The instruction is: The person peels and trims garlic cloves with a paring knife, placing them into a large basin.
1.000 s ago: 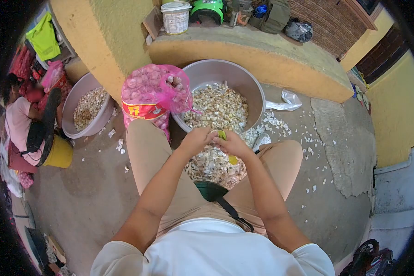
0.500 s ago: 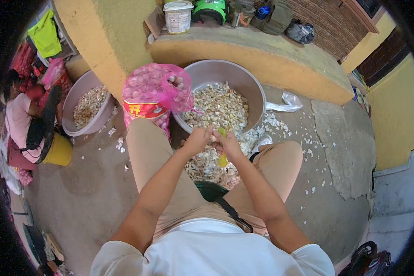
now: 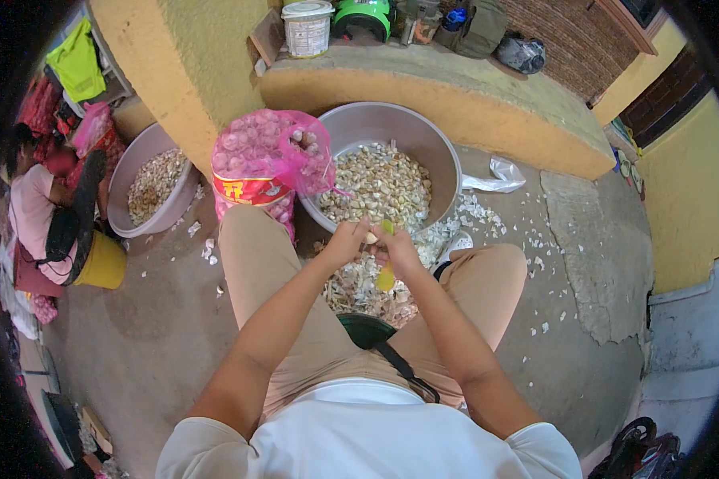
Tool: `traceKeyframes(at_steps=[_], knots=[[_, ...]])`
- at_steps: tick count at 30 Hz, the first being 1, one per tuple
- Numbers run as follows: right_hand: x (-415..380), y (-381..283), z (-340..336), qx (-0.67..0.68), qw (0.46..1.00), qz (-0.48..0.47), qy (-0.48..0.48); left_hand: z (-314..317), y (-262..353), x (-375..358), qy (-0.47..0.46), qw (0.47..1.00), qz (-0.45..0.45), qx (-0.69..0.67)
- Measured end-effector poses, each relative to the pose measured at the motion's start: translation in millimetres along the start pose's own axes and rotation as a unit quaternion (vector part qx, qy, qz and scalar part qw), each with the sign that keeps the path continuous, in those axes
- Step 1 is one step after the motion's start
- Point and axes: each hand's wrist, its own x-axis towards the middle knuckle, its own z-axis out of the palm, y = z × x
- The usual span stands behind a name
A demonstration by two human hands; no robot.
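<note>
My left hand (image 3: 346, 244) is closed, fingertips pinching a pale garlic clove (image 3: 371, 238). Against it, my right hand (image 3: 399, 251) is wrapped round a yellow knife-like tool (image 3: 386, 279), which shows above and below the fingers; its edge cannot be made out. Both hands meet over the near rim of a wide grey basin (image 3: 451, 152) holding many garlic cloves (image 3: 383, 180). Below them, between my knees, lies a heap of papery garlic skins (image 3: 359, 291). A pink net sack of garlic bulbs (image 3: 252, 148) stands left of the basin.
At the left a person (image 3: 36, 199) sits by a second basin (image 3: 188, 195) of garlic and a yellow bucket (image 3: 104, 259). Skins are scattered on the concrete floor (image 3: 168, 319). Behind the basin, a ledge (image 3: 423, 80) bears a white bucket (image 3: 307, 32) and a green helmet (image 3: 362, 17).
The clove shows more plainly between my fingertips, and the yellow tool has shifted very slightly. My arms and the containers stay in place.
</note>
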Motion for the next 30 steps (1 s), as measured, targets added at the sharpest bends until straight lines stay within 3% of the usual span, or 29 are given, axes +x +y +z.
traceKeyframes(at_steps=[5,7,13,16,19,22,30], knots=[[2,-2,-4,0.001,0.999,0.046,-0.007,-3,-3,4,-0.016,0.999,-0.041,-0.007],[0,-2,3,0.006,1.000,0.023,-0.001,-4,1,2,-0.002,0.999,-0.032,0.013],[12,9,-7,-0.018,0.997,0.004,0.078,6,-2,-2,0.091,0.946,0.191,0.245],[10,2,-7,-0.024,0.996,0.013,0.081,0,24,-13,0.028,0.954,0.167,0.247],[14,4,-9,-0.018,0.998,0.026,0.049,-6,12,-6,0.020,0.953,0.139,0.268],[16,3,-12,-0.033,0.999,0.031,0.014,-9,1,-1,0.043,0.917,0.229,0.325],[12,-6,-14,-0.067,0.997,0.031,0.001,-6,20,-4,-0.029,0.963,0.138,0.230]])
